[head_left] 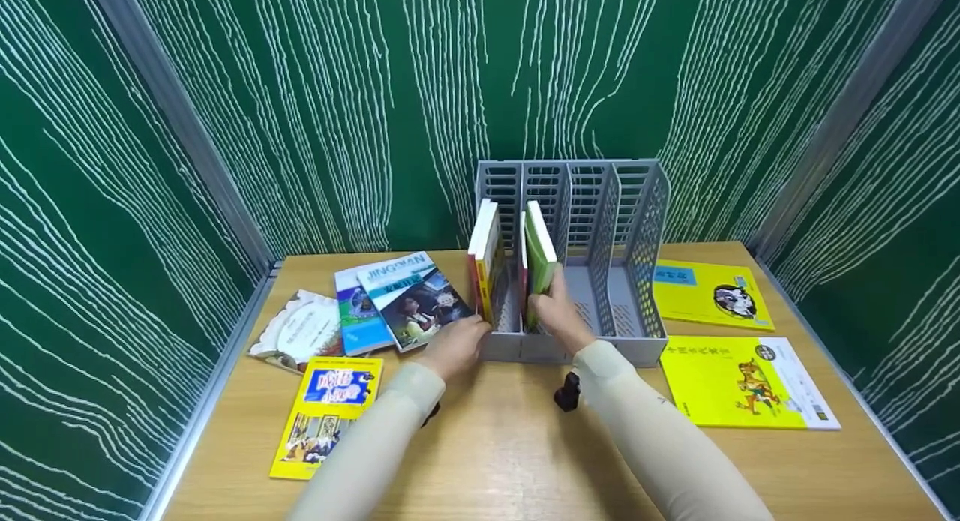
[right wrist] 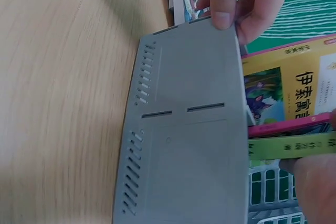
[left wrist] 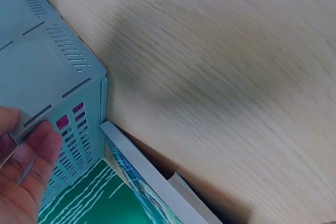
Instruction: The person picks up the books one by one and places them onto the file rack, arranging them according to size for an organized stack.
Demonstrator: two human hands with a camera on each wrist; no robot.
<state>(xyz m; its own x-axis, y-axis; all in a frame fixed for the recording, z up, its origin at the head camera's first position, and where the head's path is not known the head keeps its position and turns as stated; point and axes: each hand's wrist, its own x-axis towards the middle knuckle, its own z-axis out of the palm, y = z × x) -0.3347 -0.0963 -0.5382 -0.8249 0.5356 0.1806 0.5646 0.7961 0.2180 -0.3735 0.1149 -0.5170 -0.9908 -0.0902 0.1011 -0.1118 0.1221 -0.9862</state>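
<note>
Your left hand (head_left: 455,346): fingers and thumb pinch the front left corner of the grey plastic four-compartment file rack (head_left: 626,350). The left wrist view shows the thumb and fingers on either side of the rack's edge.

Your right hand (head_left: 562,315): fingers and thumb pinch the upright book with a green cover and spine (head_left: 541,253). That book is in the second compartment from the left, lower end down behind the rack's front lip. Just beside it on the left stands a thinner book with a pink spine (right wrist: 294,126).

First compartment: a yellow-spined illustrated book (head_left: 484,282) stands with another, red-edged book to its left. The two compartments farthest right hold no books.

Tabletop (head_left: 495,446), wooden, left of the rack: a blue-and-white magazine-style book with a photo cover (head_left: 412,303) lies partly over a blue-and-purple book (head_left: 354,330). Next to these is a white, scalloped-edge book (head_left: 296,330); nearer you, a yellow book with a blue title panel (head_left: 322,416), partly covered by your left sleeve.

Right of the rack: a yellow book with a dark oval picture (head_left: 705,296) and, nearer you, a yellow book with a tiger drawing (head_left: 720,382), both flat.
</note>
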